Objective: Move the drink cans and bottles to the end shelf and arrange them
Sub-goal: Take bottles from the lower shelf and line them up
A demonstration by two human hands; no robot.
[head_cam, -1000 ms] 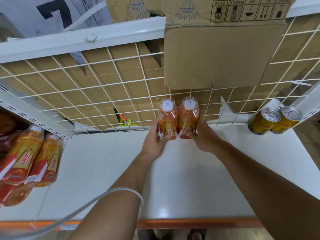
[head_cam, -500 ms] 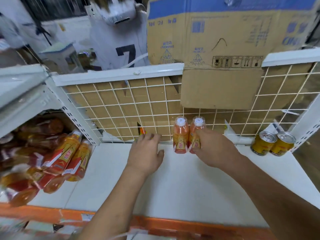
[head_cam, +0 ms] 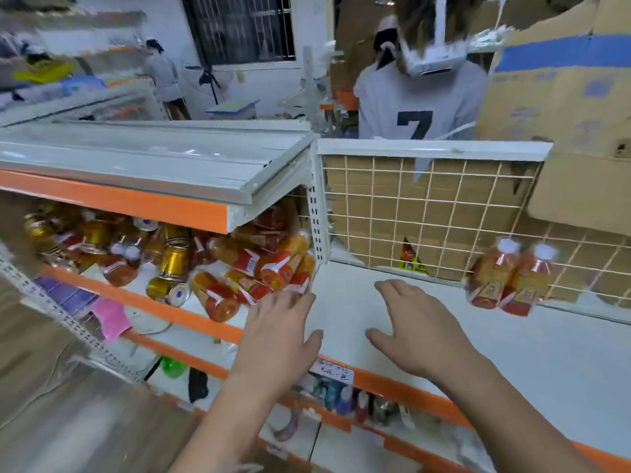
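The white end shelf spreads across the right, backed by a wire grid with brown cardboard behind it. To its left, the side shelf carries a jumbled heap of orange drink bottles and gold cans, most lying on their sides. The right hand hovers over the front of the end shelf, fingers spread and straight, holding nothing. The left hand reaches toward the heap, fingers loosely extended and empty; blur hides whether its fingertips touch a bottle. Two orange bottles with white caps stand side by side, touching, at the back of the end shelf against the grid, well apart from both hands
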